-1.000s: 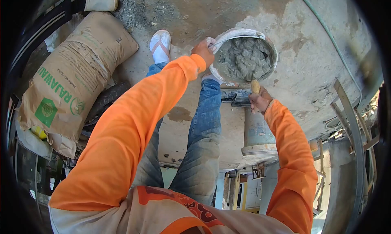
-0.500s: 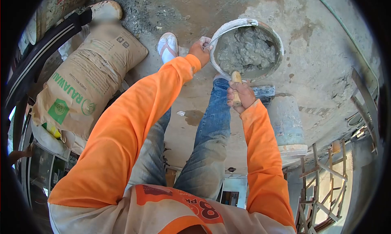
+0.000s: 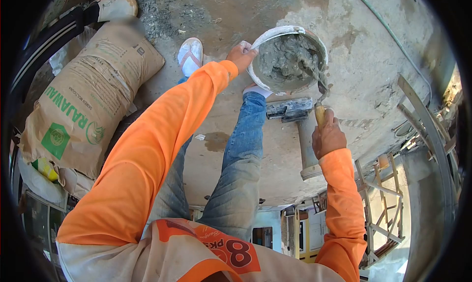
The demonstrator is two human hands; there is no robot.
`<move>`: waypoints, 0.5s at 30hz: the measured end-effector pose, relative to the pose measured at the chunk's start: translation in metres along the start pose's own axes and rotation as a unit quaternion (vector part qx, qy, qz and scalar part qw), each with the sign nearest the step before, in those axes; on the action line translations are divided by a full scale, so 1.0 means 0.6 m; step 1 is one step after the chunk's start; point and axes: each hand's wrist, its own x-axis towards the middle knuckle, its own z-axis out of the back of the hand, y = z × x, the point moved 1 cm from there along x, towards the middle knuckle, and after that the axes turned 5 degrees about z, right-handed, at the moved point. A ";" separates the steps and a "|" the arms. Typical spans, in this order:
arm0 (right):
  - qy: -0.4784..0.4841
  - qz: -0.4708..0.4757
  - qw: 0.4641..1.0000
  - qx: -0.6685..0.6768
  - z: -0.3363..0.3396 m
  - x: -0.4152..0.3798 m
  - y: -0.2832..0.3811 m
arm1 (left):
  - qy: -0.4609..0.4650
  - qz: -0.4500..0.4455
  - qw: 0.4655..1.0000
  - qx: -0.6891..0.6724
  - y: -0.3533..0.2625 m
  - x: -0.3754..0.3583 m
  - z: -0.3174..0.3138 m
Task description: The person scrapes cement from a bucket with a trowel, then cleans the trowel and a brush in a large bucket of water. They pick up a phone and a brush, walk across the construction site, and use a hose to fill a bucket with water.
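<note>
Two hands at a bucket of wet mortar on a concrete slab.

The right hand (image 3: 328, 137) was closed around the wooden handle of a trowel (image 3: 319, 93), whose blade reached over the near rim into the grey mortar (image 3: 285, 58). The left hand (image 3: 241, 55) gripped the rim of the bucket (image 3: 268, 36) on its left side (fingers curled over the edge). A second bucket (image 3: 309, 149) lay on its side just below, and a brown cement sack (image 3: 83, 100) lay well apart to the left.
</note>
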 end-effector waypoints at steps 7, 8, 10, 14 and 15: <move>-0.005 -0.038 0.968 -0.250 0.013 0.134 0.046 | -0.043 0.078 0.988 -0.123 0.012 0.022 -0.031; -0.006 -0.039 0.966 -0.257 0.013 0.160 0.049 | -0.046 0.058 0.992 -0.099 0.007 0.030 -0.034; 0.072 -0.104 0.957 -0.259 0.000 0.209 0.055 | -0.062 0.050 0.989 -0.124 -0.013 0.020 -0.037; 0.104 -0.087 0.965 -0.223 -0.062 0.278 0.011 | -0.075 0.038 0.986 -0.145 -0.036 0.000 -0.017; 0.113 -0.102 0.974 -0.167 -0.073 0.281 0.003 | -0.074 0.040 0.986 -0.145 -0.030 0.004 -0.023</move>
